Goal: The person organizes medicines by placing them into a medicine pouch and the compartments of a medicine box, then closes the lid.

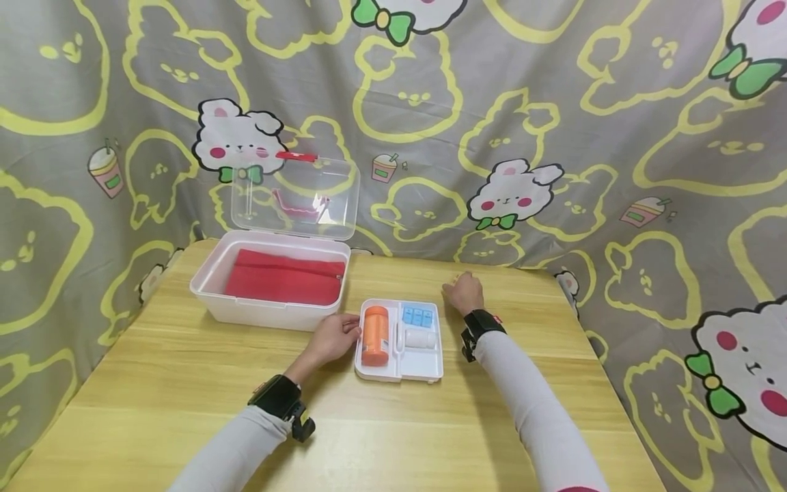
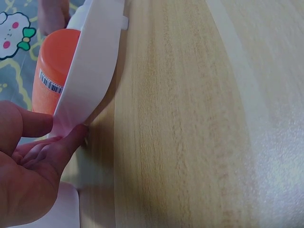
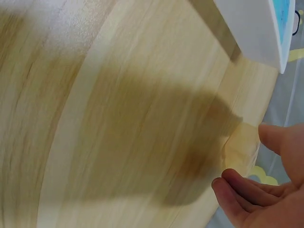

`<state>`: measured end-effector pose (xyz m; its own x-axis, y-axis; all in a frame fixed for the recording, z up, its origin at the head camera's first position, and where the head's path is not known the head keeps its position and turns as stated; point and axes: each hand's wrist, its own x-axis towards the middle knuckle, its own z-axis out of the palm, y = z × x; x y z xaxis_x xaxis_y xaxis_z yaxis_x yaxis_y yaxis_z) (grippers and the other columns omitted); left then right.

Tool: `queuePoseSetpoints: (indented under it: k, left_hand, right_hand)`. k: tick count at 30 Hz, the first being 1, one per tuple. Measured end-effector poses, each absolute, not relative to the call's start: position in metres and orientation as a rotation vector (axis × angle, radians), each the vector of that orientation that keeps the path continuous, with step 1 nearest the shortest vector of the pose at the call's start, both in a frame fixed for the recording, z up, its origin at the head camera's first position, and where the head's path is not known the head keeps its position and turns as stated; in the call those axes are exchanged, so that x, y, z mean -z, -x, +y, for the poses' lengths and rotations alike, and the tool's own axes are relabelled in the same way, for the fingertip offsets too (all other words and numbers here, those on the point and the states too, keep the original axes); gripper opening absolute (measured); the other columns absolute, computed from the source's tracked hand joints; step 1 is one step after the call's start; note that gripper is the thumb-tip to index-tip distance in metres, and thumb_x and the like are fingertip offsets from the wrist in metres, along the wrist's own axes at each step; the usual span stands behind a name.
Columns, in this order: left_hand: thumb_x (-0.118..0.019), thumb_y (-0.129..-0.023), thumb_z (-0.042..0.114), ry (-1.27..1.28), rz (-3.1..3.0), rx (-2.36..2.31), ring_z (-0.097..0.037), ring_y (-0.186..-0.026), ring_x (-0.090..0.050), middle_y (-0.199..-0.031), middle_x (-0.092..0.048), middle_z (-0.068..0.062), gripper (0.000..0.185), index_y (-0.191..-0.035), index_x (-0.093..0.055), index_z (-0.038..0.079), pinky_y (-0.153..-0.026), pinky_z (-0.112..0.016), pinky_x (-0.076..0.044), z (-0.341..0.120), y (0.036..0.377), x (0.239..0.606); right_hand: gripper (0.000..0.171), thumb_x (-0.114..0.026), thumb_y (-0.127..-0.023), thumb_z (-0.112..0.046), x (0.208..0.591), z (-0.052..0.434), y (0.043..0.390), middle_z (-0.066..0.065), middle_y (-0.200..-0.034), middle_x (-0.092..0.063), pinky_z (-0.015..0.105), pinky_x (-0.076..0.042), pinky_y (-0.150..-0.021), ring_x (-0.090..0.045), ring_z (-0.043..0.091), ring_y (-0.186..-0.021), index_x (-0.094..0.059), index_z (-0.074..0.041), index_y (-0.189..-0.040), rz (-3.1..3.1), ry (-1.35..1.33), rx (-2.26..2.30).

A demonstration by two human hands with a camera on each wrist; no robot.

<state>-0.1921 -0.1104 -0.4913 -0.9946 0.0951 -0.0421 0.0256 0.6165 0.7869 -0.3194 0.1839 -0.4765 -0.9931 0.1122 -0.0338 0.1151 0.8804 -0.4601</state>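
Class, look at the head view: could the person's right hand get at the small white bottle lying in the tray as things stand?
Probably yes. The right hand rests on the table just right of the white tray, holding nothing, and the white bottle lies uncovered in the tray's right compartment with nothing between them.

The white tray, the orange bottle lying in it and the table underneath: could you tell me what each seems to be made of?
White tray: looks like smooth moulded plastic, with thin rounded walls and a dull sheen.
Orange bottle: probably plastic too, opaque and evenly coloured, with a printed barcode label visible in the left wrist view.
Table: pale wood or wood-look laminate, with visible grain lines and a light gloss; which one cannot be told.
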Motion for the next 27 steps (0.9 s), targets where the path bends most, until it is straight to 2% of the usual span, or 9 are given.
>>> queuePoseSetpoints:
  k: [5, 7, 10, 13, 16, 21, 26, 27]
  left_hand:
    - [-0.065, -0.097, 0.010, -0.108, 2.755, -1.352, -0.033, -0.121, -0.066, -0.125, -0.070, -0.020, 0.034, -0.128, -0.066, -0.004, -0.104, -0.047, -0.052, -0.109, 0.191, 0.491]
    - [-0.065, -0.097, 0.010, -0.108, 2.760, -1.347, -0.033, -0.121, -0.066, -0.125, -0.070, -0.020, 0.034, -0.128, -0.066, -0.004, -0.104, -0.047, -0.052, -0.109, 0.192, 0.491]
    - [-0.065, -0.097, 0.011, -0.112, 2.764, -1.333, -0.033, -0.122, -0.066, -0.126, -0.070, -0.019, 0.034, -0.128, -0.066, -0.004, -0.104, -0.047, -0.051, -0.109, 0.192, 0.492]
    - [-0.065, -0.097, 0.011, -0.116, 2.761, -1.334, -0.033, -0.123, -0.065, -0.126, -0.070, -0.019, 0.035, -0.128, -0.066, -0.004, -0.105, -0.047, -0.051, -0.108, 0.192, 0.492]
    - [-0.065, -0.097, 0.012, -0.118, 2.765, -1.331, -0.032, -0.123, -0.065, -0.125, -0.070, -0.019, 0.035, -0.128, -0.066, -0.003, -0.105, -0.047, -0.051, -0.108, 0.193, 0.494]
    - [-0.064, -0.097, 0.011, -0.117, 2.771, -1.325, -0.033, -0.123, -0.065, -0.125, -0.071, -0.019, 0.034, -0.128, -0.066, -0.003, -0.106, -0.048, -0.050, -0.108, 0.193, 0.494]
    - [-0.065, -0.097, 0.012, -0.101, 2.763, -1.315, -0.034, -0.124, -0.064, -0.127, -0.070, -0.019, 0.035, -0.129, -0.066, -0.003, -0.106, -0.048, -0.050, -0.108, 0.193, 0.492]
    - [-0.065, -0.097, 0.013, -0.096, 2.759, -1.315, -0.034, -0.125, -0.063, -0.128, -0.069, -0.019, 0.035, -0.129, -0.066, -0.002, -0.106, -0.048, -0.050, -0.108, 0.193, 0.492]
  right_hand:
    - [0.021, -0.058, -0.092, -0.017, 0.476, 0.188, 0.320, 0.016, -0.079, -0.054, 0.044, -0.051, -0.073, -0.056, 0.034, -0.080, -0.051, 0.003, -0.087, 3.059, -0.134, 0.686]
    - [0.022, -0.059, -0.089, -0.014, 0.475, 0.190, 0.320, 0.011, -0.071, -0.050, 0.043, -0.051, -0.071, -0.055, 0.032, -0.077, -0.048, -0.003, -0.074, 3.070, -0.112, 0.669]
    - [0.026, -0.062, -0.084, -0.011, 0.473, 0.192, 0.318, 0.009, -0.066, -0.051, 0.043, -0.052, -0.069, -0.055, 0.031, -0.073, -0.046, -0.008, -0.063, 3.075, -0.088, 0.641]
    - [0.023, -0.064, -0.082, -0.009, 0.472, 0.195, 0.315, 0.015, -0.069, -0.058, 0.046, -0.053, -0.067, -0.057, 0.032, -0.071, -0.049, -0.006, -0.064, 3.084, -0.071, 0.621]
    - [0.019, -0.063, -0.082, -0.007, 0.472, 0.199, 0.312, 0.018, -0.072, -0.059, 0.044, -0.051, -0.062, -0.056, 0.032, -0.070, -0.051, -0.003, -0.068, 3.087, -0.052, 0.619]
    - [0.015, -0.059, -0.081, -0.004, 0.469, 0.204, 0.307, 0.010, -0.068, -0.049, 0.032, -0.039, -0.054, -0.049, 0.028, -0.065, -0.048, -0.005, -0.071, 3.061, 0.007, 0.621]
    - [0.014, -0.055, -0.075, -0.001, 0.457, 0.202, 0.299, 0.005, -0.069, -0.036, 0.029, -0.029, -0.055, -0.036, 0.022, -0.064, -0.042, -0.006, -0.075, 3.030, 0.084, 0.640]
    - [0.014, -0.056, -0.074, -0.001, 0.454, 0.201, 0.296, 0.005, -0.071, -0.038, 0.029, -0.030, -0.056, -0.036, 0.022, -0.065, -0.044, -0.006, -0.077, 3.032, 0.099, 0.645]
